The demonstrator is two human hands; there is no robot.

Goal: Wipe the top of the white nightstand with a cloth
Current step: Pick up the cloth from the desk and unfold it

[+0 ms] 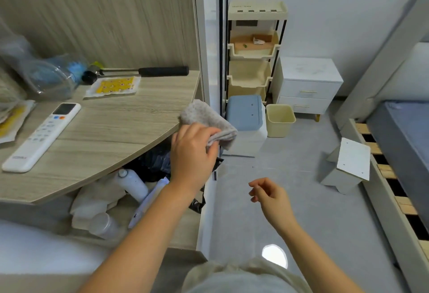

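My left hand (193, 151) grips a folded grey cloth (206, 119) at the right edge of a wooden desk (111, 130). The cloth sticks up and to the right from my fingers. My right hand (269, 194) hangs over the grey floor, fingers loosely curled and apart, holding nothing. The white nightstand (308, 69) with two drawers and gold handles stands far off against the back wall, beside the bed. Its top looks slightly smudged.
A remote (44, 134), a hammer (139, 72) and plastic bags lie on the desk. A tiered beige shelf (255, 51), a blue-lidded bin (246, 111) and a beige wastebasket (279, 119) stand left of the nightstand. A small white stool (348, 165) sits by the bed frame (390, 190).
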